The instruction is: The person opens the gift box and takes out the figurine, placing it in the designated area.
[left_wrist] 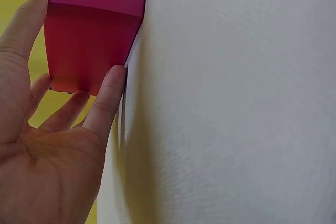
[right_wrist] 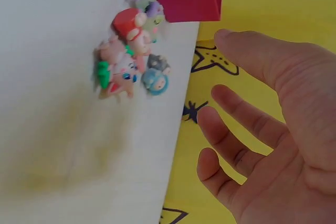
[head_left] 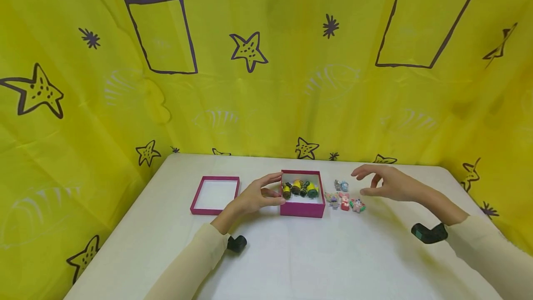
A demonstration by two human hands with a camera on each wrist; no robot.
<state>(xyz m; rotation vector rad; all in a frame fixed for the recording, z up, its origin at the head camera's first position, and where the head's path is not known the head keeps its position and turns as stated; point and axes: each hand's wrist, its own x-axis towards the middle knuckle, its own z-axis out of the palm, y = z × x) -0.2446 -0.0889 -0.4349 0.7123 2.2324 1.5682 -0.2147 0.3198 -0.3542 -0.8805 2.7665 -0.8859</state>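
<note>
We see the left hand (head_left: 252, 196) spread along the left side of the box (head_left: 302, 209), touching without clenching. The right hand (head_left: 389, 184) hangs released, fingers loosely bent, near toys (head_left: 344, 201) just right of the box; yellow figures (head_left: 297, 188) are inside.

Reaches forward with the left arm (head_left: 189, 263) and the right arm (head_left: 485, 251), well apart, both in cream sleeves (head_left: 212, 240). Turns the left hand (head_left: 251, 196) palm inward, with fingers (left_wrist: 105, 100) nearly straight and spread, set apart from the thumb (left_wrist: 23, 27). Holds the right hand (head_left: 389, 185) aloft, angled toward the left one, with fingers loosely bent and a gap between thumb and index fingertip.
</note>
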